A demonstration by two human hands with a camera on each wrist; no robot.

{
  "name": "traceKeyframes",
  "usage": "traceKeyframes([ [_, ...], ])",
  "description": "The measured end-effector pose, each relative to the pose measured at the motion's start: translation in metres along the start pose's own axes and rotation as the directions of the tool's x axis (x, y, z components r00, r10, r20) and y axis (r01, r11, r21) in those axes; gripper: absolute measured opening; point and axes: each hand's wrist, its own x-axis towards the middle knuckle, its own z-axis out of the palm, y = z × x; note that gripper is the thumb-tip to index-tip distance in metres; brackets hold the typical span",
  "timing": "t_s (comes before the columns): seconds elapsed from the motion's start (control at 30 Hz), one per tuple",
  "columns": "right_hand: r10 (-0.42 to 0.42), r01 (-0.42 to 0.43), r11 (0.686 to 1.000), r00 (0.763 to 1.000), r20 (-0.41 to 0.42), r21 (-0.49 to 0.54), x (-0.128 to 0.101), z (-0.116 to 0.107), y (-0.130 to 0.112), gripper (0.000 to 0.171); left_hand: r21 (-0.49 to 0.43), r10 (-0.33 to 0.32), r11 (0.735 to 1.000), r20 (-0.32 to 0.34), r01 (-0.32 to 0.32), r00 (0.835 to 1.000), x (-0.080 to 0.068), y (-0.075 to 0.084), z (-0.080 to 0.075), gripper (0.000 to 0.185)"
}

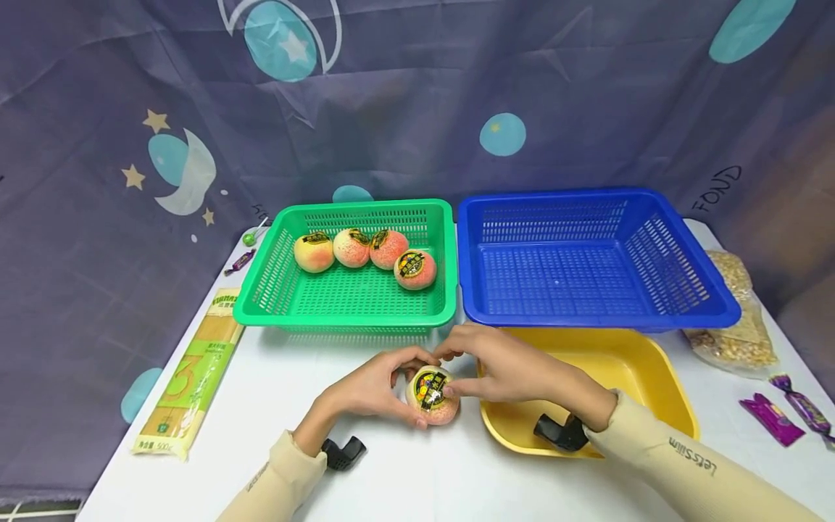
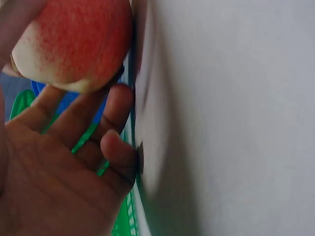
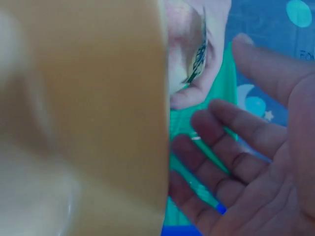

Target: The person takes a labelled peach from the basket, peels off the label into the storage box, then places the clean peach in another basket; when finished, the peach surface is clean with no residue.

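Observation:
A pink-and-cream peach [image 1: 432, 395] with a black and yellow sticker sits on the white table [image 1: 404, 471], in front of the green basket [image 1: 339, 317]. My left hand [image 1: 375, 388] cups it from the left, fingers curled round it. In the left wrist view the peach [image 2: 74, 44] rests against the fingers of my left hand [image 2: 64, 162]. My right hand [image 1: 509, 370] reaches over from the right, its fingertips at the peach's top and side. In the right wrist view its fingers [image 3: 231, 147] lie spread and relaxed, a little short of the peach [image 3: 184, 34].
Several more peaches [image 1: 352, 248] lie in the green basket. A blue basket [image 1: 587, 319] stands to its right, a yellow tray [image 1: 652, 370] under my right forearm. A pasta packet [image 1: 189, 370] lies left; a bag of kernels [image 1: 733, 319] and purple sweets [image 1: 773, 419] right.

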Motion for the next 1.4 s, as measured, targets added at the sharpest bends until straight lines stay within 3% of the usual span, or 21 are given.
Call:
traceKeyframes([
  [0.23,0.036,-0.036,0.999,0.999,0.008,0.032,0.004,0.002,0.003,0.031,0.009,-0.02,1.0,-0.13,0.021,0.991,-0.004,0.002,0.003,0.077],
  [0.4,0.07,-0.07,0.99,0.998,0.005,0.125,0.008,0.003,0.005,0.023,0.033,-0.018,0.999,-0.159,0.024,0.987,-0.005,0.003,0.004,0.077],
  [0.63,0.147,-0.14,0.97,0.989,-0.021,0.198,0.012,0.003,0.003,0.006,0.061,-0.003,0.998,-0.131,0.011,0.991,0.001,0.006,0.004,0.075],
  [0.8,0.168,-0.158,0.965,0.985,-0.033,0.21,0.017,0.007,0.0,0.011,0.079,0.004,0.997,-0.106,0.004,0.994,0.003,0.006,0.003,0.074],
  [1.1,0.11,-0.09,0.982,0.987,-0.115,0.168,0.014,0.006,-0.005,0.013,0.102,-0.024,0.994,-0.066,0.031,0.998,0.005,0.007,-0.002,0.075],
  [1.27,0.076,-0.029,0.977,0.973,-0.218,0.209,0.006,-0.001,-0.006,0.011,0.1,-0.022,0.995,-0.033,0.025,0.999,0.007,0.007,-0.005,0.074],
  [1.4,0.082,-0.013,0.961,0.967,-0.24,0.275,-0.007,-0.009,-0.003,0.016,0.084,-0.033,0.996,-0.019,0.034,0.999,0.009,0.007,-0.007,0.071],
])
